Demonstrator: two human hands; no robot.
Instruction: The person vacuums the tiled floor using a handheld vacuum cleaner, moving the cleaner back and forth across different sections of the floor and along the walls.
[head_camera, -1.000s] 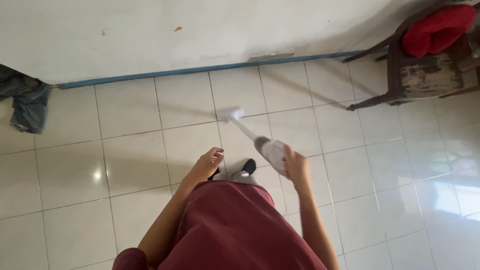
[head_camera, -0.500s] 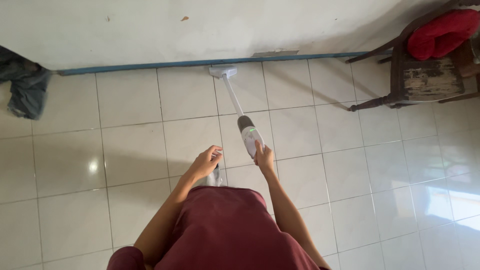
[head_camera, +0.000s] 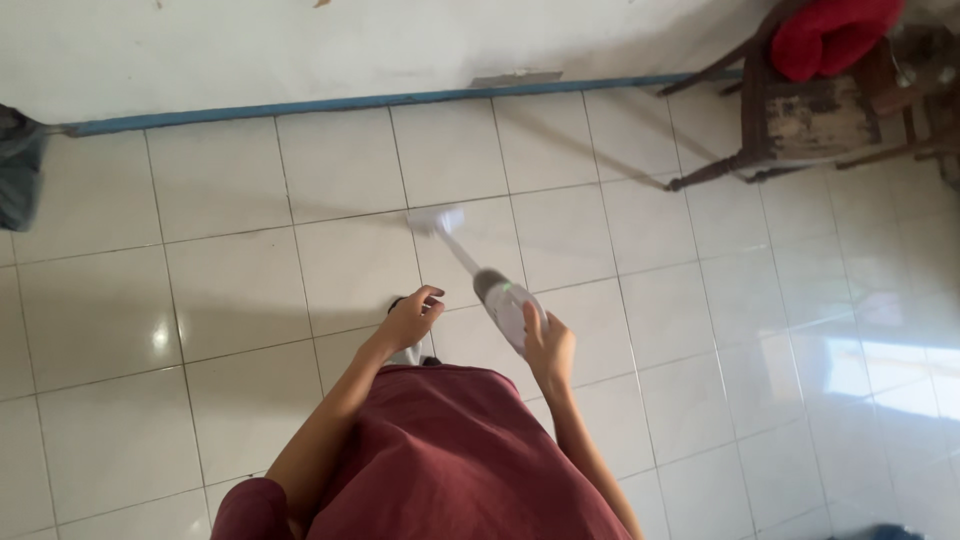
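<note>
The right hand (head_camera: 549, 350) grips the rear handle of a white cordless stick vacuum cleaner with a grey motor section and a thin white tube (head_camera: 505, 300). The fingers (head_camera: 537, 330) of this hand are wrapped round the handle and pressed together against it. The vacuum cleaner runs from the hand forward and to the left, with its flat white floor head (head_camera: 437, 220) resting on the glossy white ceramic tile floor (head_camera: 250, 290). The floor head is blurred and lies on a tile well apart from the wall, near the middle of the view. A small green light shows on the top of the body.

The left hand (head_camera: 410, 318) holds nothing. It hangs in front of the body, just beside the vacuum cleaner body but apart from it. Its fingers (head_camera: 428, 296) are loosely curled, with the thumb and forefinger close to each other.

The person wears a dark red garment (head_camera: 450, 460), which fills the lower centre of the view.

A blue painted strip (head_camera: 300, 105) runs along the foot of the white plastered wall (head_camera: 400, 40). A worn dark wooden chair (head_camera: 810, 115) stands at the upper right and carries a red cushion (head_camera: 830, 35). A piece of blue-grey cloth (head_camera: 18, 165) lies at the left edge, against the wall.
</note>
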